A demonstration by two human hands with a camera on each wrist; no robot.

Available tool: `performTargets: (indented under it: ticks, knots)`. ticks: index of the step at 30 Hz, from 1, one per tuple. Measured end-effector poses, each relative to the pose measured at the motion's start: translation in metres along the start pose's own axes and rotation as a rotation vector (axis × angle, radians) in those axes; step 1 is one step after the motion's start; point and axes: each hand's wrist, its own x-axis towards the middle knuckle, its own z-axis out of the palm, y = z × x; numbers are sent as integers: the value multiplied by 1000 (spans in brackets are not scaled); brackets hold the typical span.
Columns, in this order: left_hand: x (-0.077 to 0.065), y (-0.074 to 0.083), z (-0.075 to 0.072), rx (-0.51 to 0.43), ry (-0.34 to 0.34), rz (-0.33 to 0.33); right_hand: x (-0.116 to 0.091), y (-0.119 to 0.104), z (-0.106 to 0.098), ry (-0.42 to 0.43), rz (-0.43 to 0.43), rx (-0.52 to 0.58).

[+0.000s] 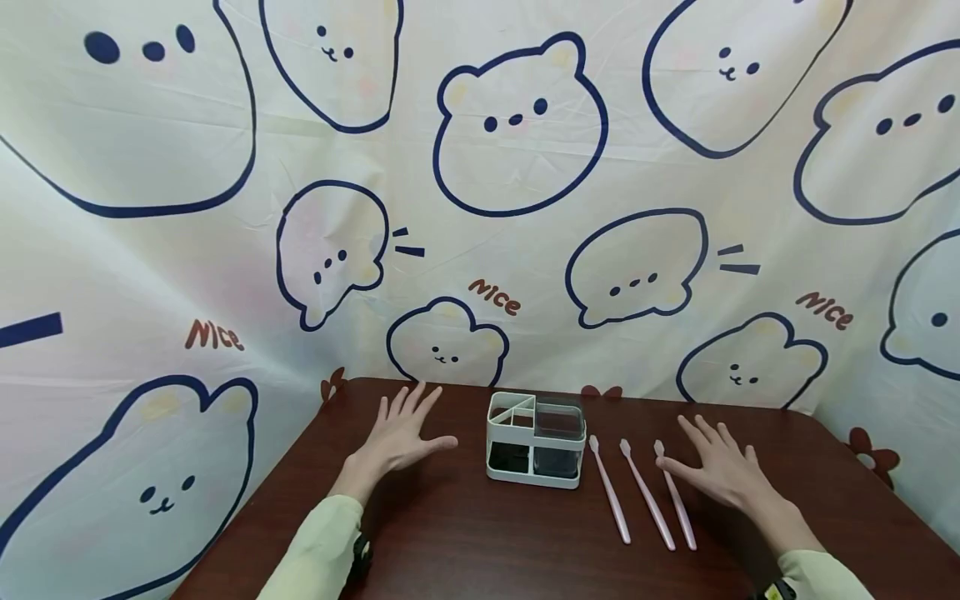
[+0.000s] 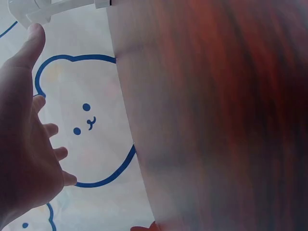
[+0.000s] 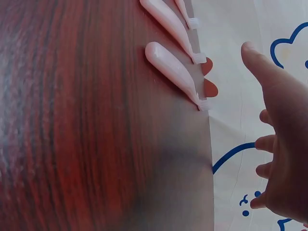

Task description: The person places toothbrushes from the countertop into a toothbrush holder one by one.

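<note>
My left hand (image 1: 397,437) is spread over the table, left of a white holder (image 1: 517,479) with several compartments, some behind clear grey panels. Its thumb points toward the holder, and nothing is in its grasp. On the other side, my right hand (image 1: 720,467) has its fingers spread too and holds nothing. Three pink toothbrushes lie on the table between the holder and that hand: a left one (image 1: 611,496), a middle one (image 1: 649,498) and a right one (image 1: 678,500). All have their white bristle heads toward the back. In the head view, the right thumb overlaps the right toothbrush near its head.
The dark wood table (image 1: 450,550) carries all of these. Behind it and along the sides hangs a pale cloth (image 1: 525,250) printed with blue-outlined bears, meeting the table's back edge. A dark band sits at each wrist, below light green sleeves (image 1: 318,542).
</note>
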Motion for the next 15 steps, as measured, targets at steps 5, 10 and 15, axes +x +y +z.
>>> performTargets:
  ticks: [5,10,15]
  knots:
    - [0,0,1,1,-1,-1,-2,-1,0,-2,-1,5]
    - [-1,0,0,8,0,2,-3,0,0,-5,0,1]
    - [-2,1,-1,7,3,2,-3,1,0,-6,-1,1]
